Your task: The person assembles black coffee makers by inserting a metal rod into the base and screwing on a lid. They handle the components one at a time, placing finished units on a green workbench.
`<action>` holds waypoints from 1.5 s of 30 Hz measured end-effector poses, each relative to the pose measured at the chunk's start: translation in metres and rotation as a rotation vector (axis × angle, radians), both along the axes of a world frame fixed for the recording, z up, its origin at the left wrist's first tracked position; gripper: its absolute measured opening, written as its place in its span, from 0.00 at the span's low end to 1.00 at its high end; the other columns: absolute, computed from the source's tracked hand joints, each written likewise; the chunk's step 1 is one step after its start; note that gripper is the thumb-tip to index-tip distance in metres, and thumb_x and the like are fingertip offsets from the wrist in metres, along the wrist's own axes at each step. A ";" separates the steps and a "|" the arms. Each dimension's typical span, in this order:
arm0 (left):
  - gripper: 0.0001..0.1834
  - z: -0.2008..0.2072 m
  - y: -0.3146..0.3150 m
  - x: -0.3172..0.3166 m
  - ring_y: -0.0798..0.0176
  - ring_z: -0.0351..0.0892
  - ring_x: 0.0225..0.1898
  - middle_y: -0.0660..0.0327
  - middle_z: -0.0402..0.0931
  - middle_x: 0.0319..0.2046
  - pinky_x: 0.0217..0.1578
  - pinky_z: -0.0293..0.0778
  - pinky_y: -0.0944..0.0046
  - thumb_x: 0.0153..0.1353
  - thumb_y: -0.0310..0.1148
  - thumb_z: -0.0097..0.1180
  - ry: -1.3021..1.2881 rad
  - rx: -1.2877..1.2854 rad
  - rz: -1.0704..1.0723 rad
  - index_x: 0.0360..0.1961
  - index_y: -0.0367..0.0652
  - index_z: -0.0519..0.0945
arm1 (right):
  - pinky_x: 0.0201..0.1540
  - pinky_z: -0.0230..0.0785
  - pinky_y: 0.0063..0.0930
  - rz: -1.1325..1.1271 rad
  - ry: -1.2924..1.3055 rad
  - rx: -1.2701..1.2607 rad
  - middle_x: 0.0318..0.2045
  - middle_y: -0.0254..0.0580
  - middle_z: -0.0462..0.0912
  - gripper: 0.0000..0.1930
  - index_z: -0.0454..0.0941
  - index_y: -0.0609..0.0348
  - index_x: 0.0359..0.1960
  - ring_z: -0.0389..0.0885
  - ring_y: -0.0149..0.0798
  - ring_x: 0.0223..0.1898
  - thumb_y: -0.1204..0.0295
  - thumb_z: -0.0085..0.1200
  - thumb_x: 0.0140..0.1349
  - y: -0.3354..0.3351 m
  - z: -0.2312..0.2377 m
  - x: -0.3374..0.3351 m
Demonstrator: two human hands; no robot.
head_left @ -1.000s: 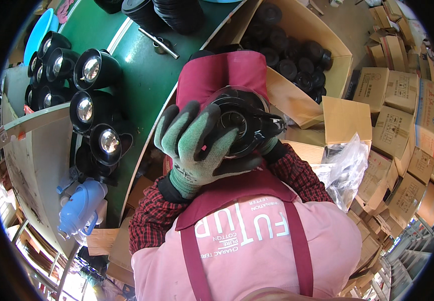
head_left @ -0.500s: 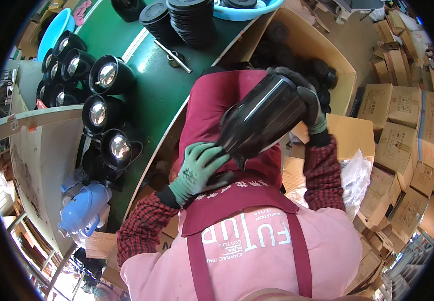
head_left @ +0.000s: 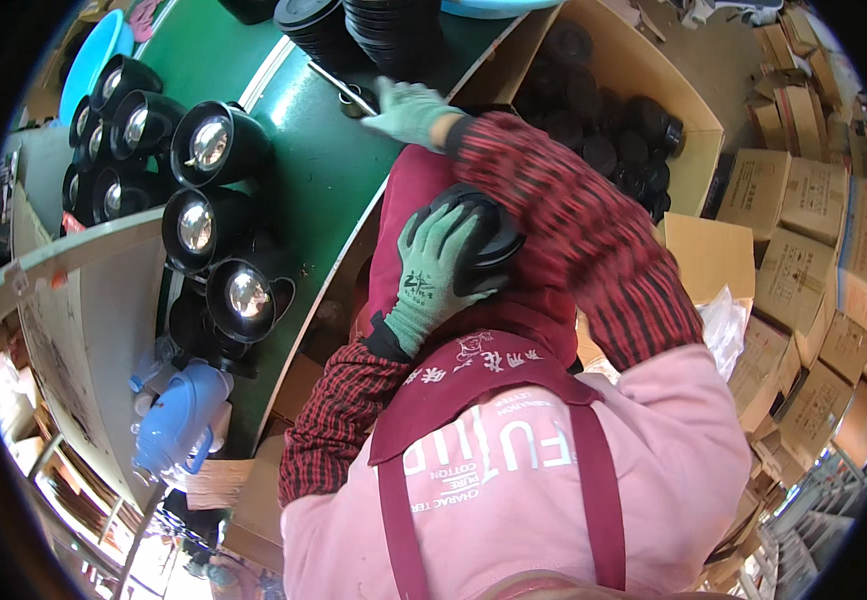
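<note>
Two hands [head_left: 433, 266] apart (right one [head_left: 411, 113] outstretched)

A black, round-ended vessel [head_left: 496, 236] sits near the centre of the frame, its left side covered; its exact tilt is hard to make out. In the upper middle, a slim silver bar tool [head_left: 329, 79] lies slantwise, upper left to lower right, with a short, round collar toward its lower end.

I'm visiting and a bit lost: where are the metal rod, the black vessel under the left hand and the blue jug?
Metal rod [head_left: 339, 87]: head view, its shaft.
Black vessel [head_left: 497, 240]: head view, its uncovered part.
Blue jug [head_left: 177, 415]: head view, its body.
</note>
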State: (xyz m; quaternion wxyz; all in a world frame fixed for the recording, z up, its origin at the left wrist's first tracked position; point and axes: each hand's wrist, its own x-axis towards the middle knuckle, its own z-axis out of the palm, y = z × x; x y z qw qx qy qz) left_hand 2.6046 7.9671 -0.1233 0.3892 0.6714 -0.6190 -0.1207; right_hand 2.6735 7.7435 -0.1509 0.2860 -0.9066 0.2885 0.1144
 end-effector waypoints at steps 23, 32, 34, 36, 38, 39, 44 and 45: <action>0.14 0.054 -0.105 0.046 0.52 0.82 0.40 0.61 0.81 0.39 0.45 0.75 0.54 0.67 0.43 0.57 -0.116 0.427 -0.152 0.49 0.51 0.83 | 0.44 0.74 0.41 0.235 -0.474 -0.060 0.35 0.42 0.83 0.24 0.78 0.48 0.55 0.83 0.49 0.39 0.60 0.60 0.54 -0.012 0.057 -0.224; 0.16 0.041 -0.106 0.073 0.54 0.78 0.56 0.64 0.81 0.50 0.58 0.67 0.52 0.68 0.43 0.52 -0.131 0.468 -0.412 0.54 0.54 0.81 | 0.47 0.76 0.28 -0.171 -0.759 1.339 0.43 0.42 0.86 0.15 0.78 0.67 0.54 0.82 0.30 0.41 0.69 0.54 0.71 -0.003 0.058 -0.222; 0.18 0.015 -0.125 0.076 0.54 0.75 0.59 0.62 0.80 0.54 0.62 0.64 0.52 0.69 0.43 0.50 -0.034 0.252 -0.476 0.56 0.53 0.81 | 0.44 0.70 0.35 0.370 -1.007 0.634 0.30 0.35 0.86 0.10 0.87 0.49 0.42 0.79 0.36 0.27 0.63 0.62 0.62 0.027 0.074 -0.209; 0.21 0.008 -0.155 0.056 0.52 0.69 0.66 0.58 0.76 0.61 0.68 0.58 0.51 0.72 0.43 0.47 0.320 0.135 -0.506 0.62 0.50 0.78 | 0.44 0.68 0.36 0.389 -0.933 0.338 0.19 0.32 0.78 0.10 0.85 0.44 0.31 0.79 0.38 0.28 0.55 0.60 0.61 0.088 0.098 -0.183; 0.24 -0.005 -0.170 0.037 0.50 0.67 0.67 0.53 0.70 0.66 0.69 0.60 0.53 0.71 0.37 0.51 0.490 0.093 -0.543 0.67 0.46 0.72 | 0.42 0.67 0.36 0.424 -0.726 0.190 0.26 0.34 0.83 0.16 0.84 0.44 0.34 0.81 0.39 0.30 0.48 0.55 0.64 0.113 0.109 -0.145; 0.26 -0.010 -0.170 0.037 0.52 0.67 0.68 0.51 0.67 0.68 0.69 0.61 0.55 0.70 0.33 0.52 0.648 0.142 -0.505 0.69 0.44 0.70 | 0.43 0.68 0.38 0.340 -0.926 0.374 0.30 0.38 0.84 0.15 0.84 0.48 0.36 0.82 0.40 0.32 0.52 0.58 0.64 0.111 0.105 -0.144; 0.35 -0.056 -0.137 0.056 0.46 0.68 0.66 0.49 0.69 0.63 0.66 0.66 0.52 0.65 0.37 0.59 0.589 0.281 0.057 0.71 0.42 0.65 | 0.59 0.69 0.39 -0.723 -1.082 0.299 0.45 0.43 0.83 0.15 0.80 0.53 0.51 0.81 0.47 0.47 0.64 0.58 0.65 0.046 -0.005 -0.146; 0.34 -0.033 -0.128 0.051 0.44 0.69 0.64 0.48 0.70 0.62 0.64 0.67 0.50 0.65 0.40 0.59 0.435 0.265 0.202 0.70 0.42 0.67 | 0.61 0.67 0.40 -0.444 -1.040 0.017 0.48 0.42 0.82 0.16 0.79 0.52 0.52 0.79 0.48 0.51 0.63 0.57 0.65 0.017 0.018 -0.154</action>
